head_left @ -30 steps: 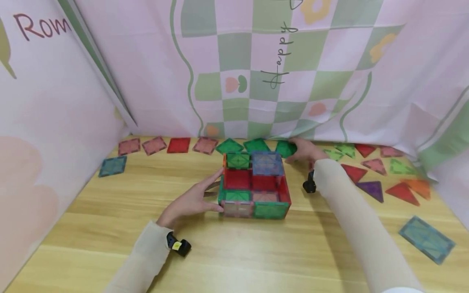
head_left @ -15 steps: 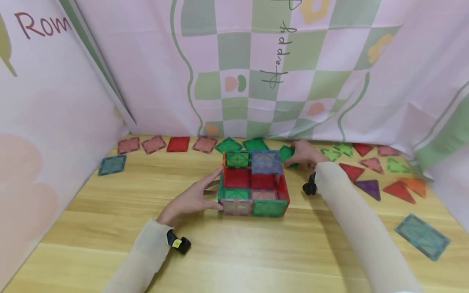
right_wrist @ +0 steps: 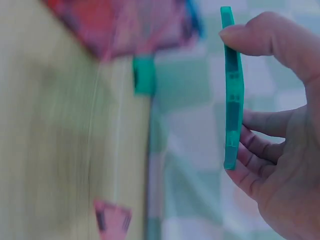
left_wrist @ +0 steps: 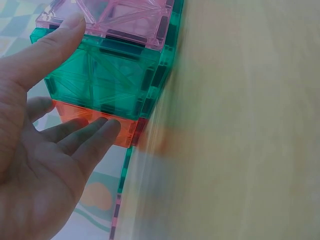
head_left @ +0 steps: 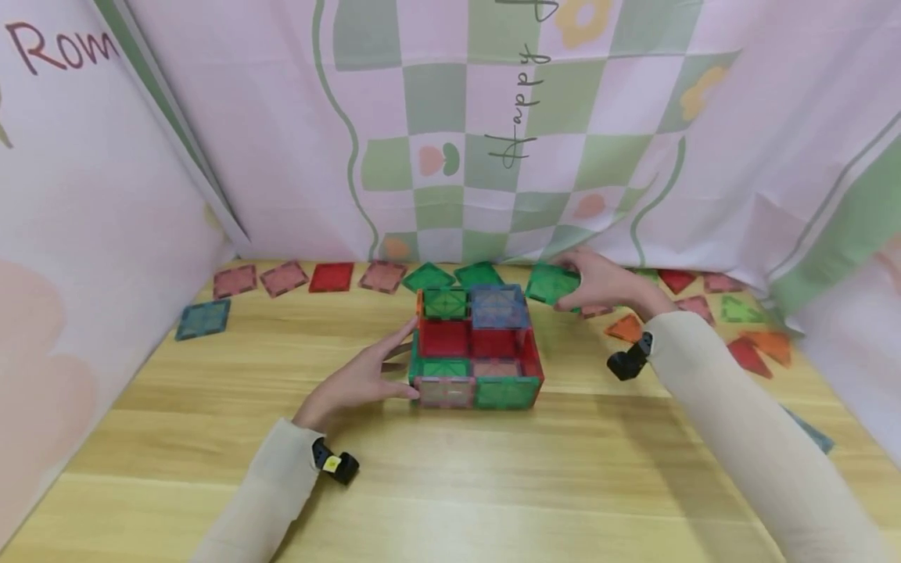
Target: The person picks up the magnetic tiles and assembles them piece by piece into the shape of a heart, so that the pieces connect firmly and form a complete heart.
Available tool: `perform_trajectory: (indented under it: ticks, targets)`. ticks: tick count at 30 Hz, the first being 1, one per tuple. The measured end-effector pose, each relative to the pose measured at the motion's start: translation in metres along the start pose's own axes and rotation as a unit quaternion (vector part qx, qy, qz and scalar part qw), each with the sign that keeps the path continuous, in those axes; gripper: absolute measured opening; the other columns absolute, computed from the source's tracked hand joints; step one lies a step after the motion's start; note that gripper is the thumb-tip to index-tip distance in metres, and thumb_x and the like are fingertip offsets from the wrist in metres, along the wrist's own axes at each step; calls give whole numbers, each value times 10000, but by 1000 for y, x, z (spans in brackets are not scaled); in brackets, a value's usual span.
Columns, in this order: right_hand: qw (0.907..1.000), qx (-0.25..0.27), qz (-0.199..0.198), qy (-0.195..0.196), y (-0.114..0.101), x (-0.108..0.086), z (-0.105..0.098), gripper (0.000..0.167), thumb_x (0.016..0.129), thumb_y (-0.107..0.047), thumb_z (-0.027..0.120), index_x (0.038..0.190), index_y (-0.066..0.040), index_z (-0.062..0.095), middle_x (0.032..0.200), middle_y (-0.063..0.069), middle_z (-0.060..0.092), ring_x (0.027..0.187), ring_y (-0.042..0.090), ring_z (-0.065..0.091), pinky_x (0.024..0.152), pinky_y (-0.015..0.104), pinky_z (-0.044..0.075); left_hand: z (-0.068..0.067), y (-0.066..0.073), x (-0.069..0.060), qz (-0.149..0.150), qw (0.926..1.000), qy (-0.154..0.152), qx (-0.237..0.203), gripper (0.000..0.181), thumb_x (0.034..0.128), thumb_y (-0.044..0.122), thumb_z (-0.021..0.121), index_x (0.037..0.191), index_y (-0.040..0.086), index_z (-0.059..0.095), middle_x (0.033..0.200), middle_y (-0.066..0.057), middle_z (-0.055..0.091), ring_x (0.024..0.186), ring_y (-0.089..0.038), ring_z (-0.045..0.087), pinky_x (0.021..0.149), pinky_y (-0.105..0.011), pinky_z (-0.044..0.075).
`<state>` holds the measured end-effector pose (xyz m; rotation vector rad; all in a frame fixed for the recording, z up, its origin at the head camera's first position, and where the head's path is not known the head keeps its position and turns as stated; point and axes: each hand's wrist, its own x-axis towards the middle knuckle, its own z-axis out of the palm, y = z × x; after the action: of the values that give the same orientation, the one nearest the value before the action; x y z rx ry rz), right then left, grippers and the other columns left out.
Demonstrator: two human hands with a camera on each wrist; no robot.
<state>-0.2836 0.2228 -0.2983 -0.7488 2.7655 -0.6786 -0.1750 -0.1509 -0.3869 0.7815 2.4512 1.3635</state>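
Note:
A low box built of translucent magnetic tiles (head_left: 505, 392) stands mid-table, with green, pink, red and orange walls and a blue tile (head_left: 499, 306) at its back right. My left hand (head_left: 357, 381) rests at its left side, fingers extended. In the left wrist view the thumb (left_wrist: 60, 47) lies at a pink tile (left_wrist: 127, 22), and the fingertips are by the orange tile (left_wrist: 90, 117). Behind the box to the right, my right hand (head_left: 604, 283) pinches a green square magnetic tile (head_left: 547, 283). The right wrist view shows this green tile (right_wrist: 233, 110) edge-on between thumb and fingers, off the tabletop.
Along the back edge lie loose tiles: pink ones (head_left: 235, 281), a red square (head_left: 332, 277) and green ones (head_left: 428, 277). A blue tile (head_left: 202, 319) is at far left. Orange (head_left: 623, 328), red and other triangles spread at right, partly under the right arm. A patterned curtain (head_left: 432, 94) closes the back.
My right hand has drawn the green tile from the back row and raised it, turning its face toward the head camera. The left hand stays at the box. The head view has shifted slightly.

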Motion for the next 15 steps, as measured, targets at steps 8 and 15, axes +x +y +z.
perform_trajectory:
  ticks: [8,15]
  targets:
    - [9954,-341,-894,-23,-52,-27,28,743,700,-248,786,1356,-58,492,1278,173,472,1145,337,505,915,532,449,-1,-2,-2,27,9997,-56,-216,1012,800,171,762,1546,200,79,1607,-32,99,1436,-300,237,1066,-475,378]
    - [9926,-128,-1169,-317,-73,-39,56,706,731,-240,765,1355,-54,492,1313,177,447,1179,336,472,923,513,445,0,-2,0,142,9996,-79,-224,1013,797,154,763,1545,169,80,1606,-60,99,1434,-315,237,1067,-474,376]
